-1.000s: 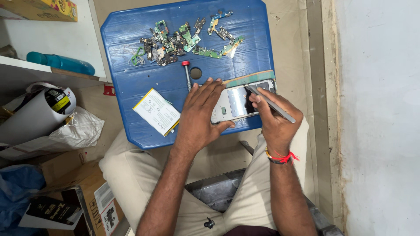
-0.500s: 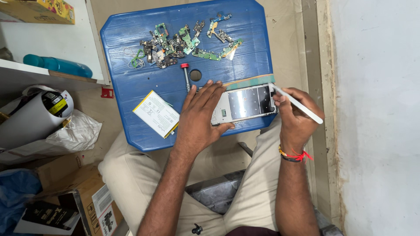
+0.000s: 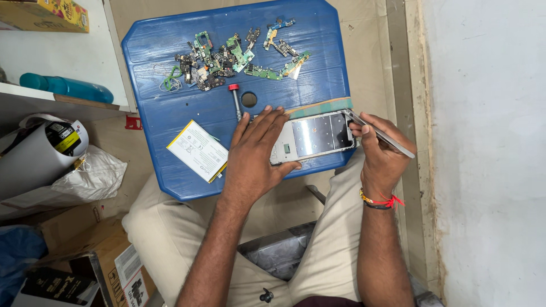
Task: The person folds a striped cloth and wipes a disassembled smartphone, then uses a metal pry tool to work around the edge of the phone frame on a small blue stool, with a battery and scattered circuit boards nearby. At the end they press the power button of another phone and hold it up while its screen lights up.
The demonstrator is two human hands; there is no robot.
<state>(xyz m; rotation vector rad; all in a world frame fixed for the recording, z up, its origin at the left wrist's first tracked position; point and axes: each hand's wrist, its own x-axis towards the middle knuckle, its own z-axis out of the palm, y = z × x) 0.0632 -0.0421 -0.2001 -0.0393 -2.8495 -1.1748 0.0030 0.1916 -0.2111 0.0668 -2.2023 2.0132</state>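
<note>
Nearby, white rectangular label-faced battery [image 3: 198, 150] lies beside left hand [image 3: 255, 156], fingers spread flat.

Arms: bare, no sleeves visible.
Right wrist: red thread band [image 3: 382, 200] with beaded strand.
Legs: beige trousers [image 3: 170, 239], creased at knees.
</note>
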